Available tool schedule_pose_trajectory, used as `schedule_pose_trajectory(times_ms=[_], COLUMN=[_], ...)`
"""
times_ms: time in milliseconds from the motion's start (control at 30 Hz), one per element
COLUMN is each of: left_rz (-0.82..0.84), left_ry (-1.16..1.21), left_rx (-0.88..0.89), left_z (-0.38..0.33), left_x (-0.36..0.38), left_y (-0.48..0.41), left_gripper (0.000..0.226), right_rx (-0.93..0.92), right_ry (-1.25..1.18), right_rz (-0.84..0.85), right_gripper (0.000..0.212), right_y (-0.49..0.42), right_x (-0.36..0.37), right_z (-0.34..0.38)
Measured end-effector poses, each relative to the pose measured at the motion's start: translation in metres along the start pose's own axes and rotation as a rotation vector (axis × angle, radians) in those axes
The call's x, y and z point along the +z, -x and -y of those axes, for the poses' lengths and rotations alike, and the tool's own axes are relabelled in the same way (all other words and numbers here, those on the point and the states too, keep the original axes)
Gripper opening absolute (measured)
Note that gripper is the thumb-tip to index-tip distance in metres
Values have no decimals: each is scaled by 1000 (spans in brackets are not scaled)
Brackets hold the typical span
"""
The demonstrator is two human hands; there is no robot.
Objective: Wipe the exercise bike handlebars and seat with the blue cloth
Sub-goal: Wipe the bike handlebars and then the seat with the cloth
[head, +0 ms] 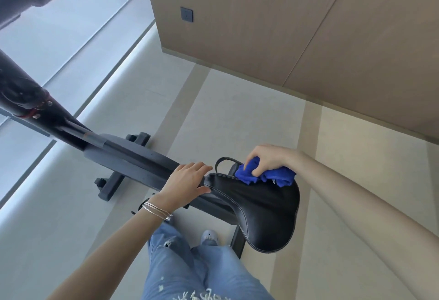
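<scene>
Legs in jeans (202, 273) stand nearest; the left hand (187, 178) rests, fingers straight, on the nose of the black seat (261, 209); the right hand (268, 159) grips the bunched blue cloth (278, 177) against the seat's far edge; beyond lie the bike frame (133, 157) and a wall socket (186, 14).

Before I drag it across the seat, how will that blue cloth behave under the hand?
Probably floppy: the blue cloth lies bunched in folds under the right hand gripping it. Likely light, judging by its soft crumpled shape. It may slide readily, since the seat looks smooth and glossy.
</scene>
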State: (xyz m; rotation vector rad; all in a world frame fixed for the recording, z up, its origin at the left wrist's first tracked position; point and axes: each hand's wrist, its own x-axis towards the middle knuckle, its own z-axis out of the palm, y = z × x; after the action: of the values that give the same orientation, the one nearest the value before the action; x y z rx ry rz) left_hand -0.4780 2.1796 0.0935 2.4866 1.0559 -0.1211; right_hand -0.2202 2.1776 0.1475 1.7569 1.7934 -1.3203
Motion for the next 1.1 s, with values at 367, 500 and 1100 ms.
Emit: schedule_pose_trajectory(times_ms=[367, 500, 1100], left_rz=[109, 153, 156], left_ry=[-4, -20, -59], left_rx=[127, 166, 197], left_z=[4, 12, 53], left_x=[-8, -12, -18], left_y=[-10, -10, 18], left_gripper=[51, 55, 62], right_rx=[231, 321, -26], right_ry=[-485, -506, 425], right_rz=[-458, -799, -1201], right_gripper=[24, 25, 30], right_y=[51, 68, 2], right_x=[34, 81, 180], right_z=[-54, -47, 87])
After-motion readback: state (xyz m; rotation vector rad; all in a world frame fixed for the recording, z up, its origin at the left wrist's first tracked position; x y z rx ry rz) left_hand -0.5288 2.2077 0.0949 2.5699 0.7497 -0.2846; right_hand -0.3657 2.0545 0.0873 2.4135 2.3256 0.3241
